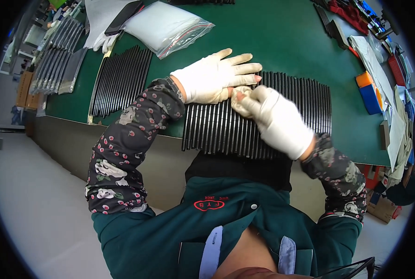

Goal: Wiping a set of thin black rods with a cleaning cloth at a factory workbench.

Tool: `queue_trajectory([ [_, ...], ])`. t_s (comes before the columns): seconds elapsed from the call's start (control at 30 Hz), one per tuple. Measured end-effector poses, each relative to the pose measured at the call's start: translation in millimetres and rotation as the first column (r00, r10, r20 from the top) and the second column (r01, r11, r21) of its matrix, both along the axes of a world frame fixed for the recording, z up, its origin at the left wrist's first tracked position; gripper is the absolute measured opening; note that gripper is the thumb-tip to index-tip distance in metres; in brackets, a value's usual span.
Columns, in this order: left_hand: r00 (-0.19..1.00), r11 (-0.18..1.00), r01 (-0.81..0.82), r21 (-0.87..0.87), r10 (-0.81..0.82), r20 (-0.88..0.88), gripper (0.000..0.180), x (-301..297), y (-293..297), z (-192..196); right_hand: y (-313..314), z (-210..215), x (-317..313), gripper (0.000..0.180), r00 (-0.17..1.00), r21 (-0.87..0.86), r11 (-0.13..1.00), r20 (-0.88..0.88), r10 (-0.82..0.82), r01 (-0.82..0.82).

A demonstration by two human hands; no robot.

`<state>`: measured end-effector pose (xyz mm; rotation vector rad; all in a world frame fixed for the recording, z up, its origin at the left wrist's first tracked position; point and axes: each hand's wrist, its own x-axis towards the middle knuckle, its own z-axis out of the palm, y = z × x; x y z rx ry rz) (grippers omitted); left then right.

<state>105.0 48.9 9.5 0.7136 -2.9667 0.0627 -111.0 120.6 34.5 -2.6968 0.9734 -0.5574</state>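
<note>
A row of thin black strips [300, 104] lies side by side on the green table [272, 42] in front of me. My left hand [214, 76], in a white glove with cut-off fingertips, rests flat on the left part of the row, fingers spread and pointing right. My right hand [275, 118], also gloved, presses on the strips just below the left fingertips, its fingers curled; whether it pinches a strip is hidden. Both forearms wear dark flowered sleeve covers.
A second batch of black strips [121, 81] lies to the left, with grey strips [60, 56] beyond. A clear bag of white material [165, 25] and spare gloves [102, 42] sit at the back. Orange and blue blocks [369, 90], papers and tools crowd the right edge.
</note>
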Motion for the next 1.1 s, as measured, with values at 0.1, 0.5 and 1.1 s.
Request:
queue_trajectory([
  [0.1,0.998,0.999,0.032,0.019,-0.031,-0.053,0.063,-1,-3,-4,46,11,9,0.027,0.945,0.472,0.818,0.150,0.291,-0.327],
  [0.5,0.997,0.999,0.008,0.034,-0.005,-0.075,0.055,-5,-1,-5,60,27,41,0.025,0.856,0.304,0.830,-0.076,0.511,-0.468],
  [1.1,0.996,1.000,0.002,0.008,-0.001,-0.084,0.055,-5,0,-9,69,6,67,0.024,0.865,0.232,0.874,-0.175,0.470,-0.428],
])
